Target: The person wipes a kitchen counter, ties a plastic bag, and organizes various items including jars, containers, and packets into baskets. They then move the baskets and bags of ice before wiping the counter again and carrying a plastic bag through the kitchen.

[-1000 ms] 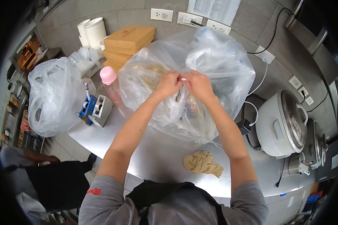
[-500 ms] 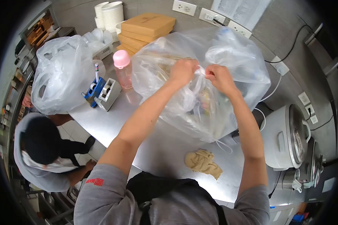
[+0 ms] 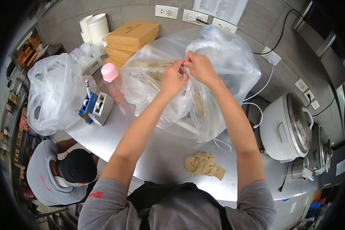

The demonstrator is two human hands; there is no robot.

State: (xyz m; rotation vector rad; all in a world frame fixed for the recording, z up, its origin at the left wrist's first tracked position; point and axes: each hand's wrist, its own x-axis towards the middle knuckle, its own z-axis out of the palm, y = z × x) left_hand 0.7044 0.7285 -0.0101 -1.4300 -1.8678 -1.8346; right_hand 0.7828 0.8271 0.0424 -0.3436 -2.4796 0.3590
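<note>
A large clear plastic bag (image 3: 207,115) sits on the steel counter, its sides bulging over contents seen only dimly. My left hand (image 3: 174,78) is closed on the gathered plastic at the bag's top. Right against it, my right hand (image 3: 199,66) pinches the same twisted plastic, with the fingertips of both hands meeting. A second bulky clear bag (image 3: 230,53) lies just behind. To the left of my left forearm stands a pink-capped bottle (image 3: 113,82). Nearer my body a crumpled tan cloth (image 3: 204,166) lies on the counter (image 3: 161,153).
Tape dispensers (image 3: 99,108), flat brown boxes (image 3: 132,34), stacked paper cups (image 3: 97,28) and a bag of clear plastic (image 3: 51,92) occupy the left side. A large rice cooker (image 3: 278,132) stands at right, near white cords. A co-worker (image 3: 59,172) bends beside the counter's left edge.
My hands have come together at the bag's top, the right one moving left to meet the left. The view has shifted slightly, and the co-worker has bent and moved nearer.
</note>
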